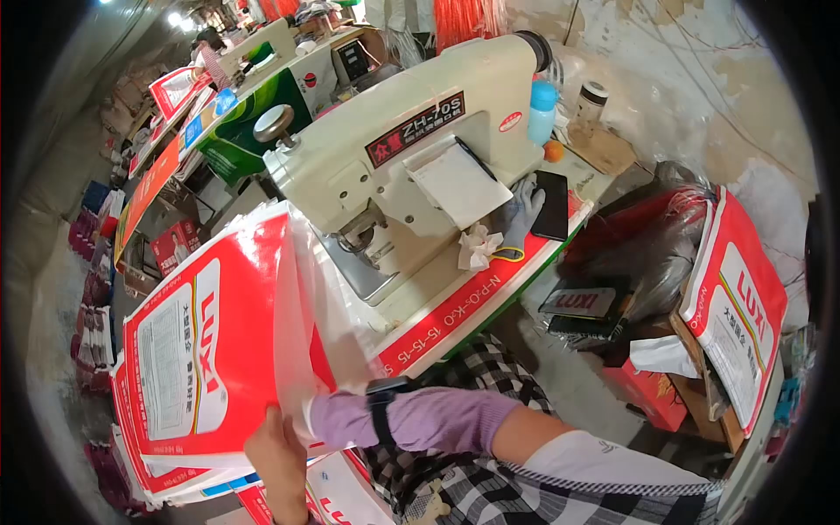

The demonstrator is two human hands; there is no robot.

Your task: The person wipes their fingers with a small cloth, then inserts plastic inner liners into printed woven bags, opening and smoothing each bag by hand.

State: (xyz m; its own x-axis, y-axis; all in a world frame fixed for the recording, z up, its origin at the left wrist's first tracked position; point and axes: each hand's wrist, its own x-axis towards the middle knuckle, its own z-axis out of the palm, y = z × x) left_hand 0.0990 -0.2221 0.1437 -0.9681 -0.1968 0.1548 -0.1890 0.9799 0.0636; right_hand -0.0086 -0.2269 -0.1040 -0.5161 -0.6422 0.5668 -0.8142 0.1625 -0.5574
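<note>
A red and white LUXI sack (254, 306) stands partly raised at the left of the sewing machine, on top of a stack of similar sacks. My left hand (278, 455) is closed on its lower right edge. From the right, my right arm in a purple sleeve (420, 420) with a black wrist strap reaches to the same edge. My right hand is mostly hidden by the sack and my left hand, so its fingers cannot be made out. The cream sewing machine (350, 140) stands just beyond, its needle area (363, 232) close to the sack's right side.
On the machine table lie a grey glove (525, 210), a black phone (551, 206), crumpled paper (479, 247) and a blue bottle (542, 112). A notepad (459, 184) rests against the machine. More LUXI sacks (735, 306) stand at the right. Another person (210, 57) sits far back.
</note>
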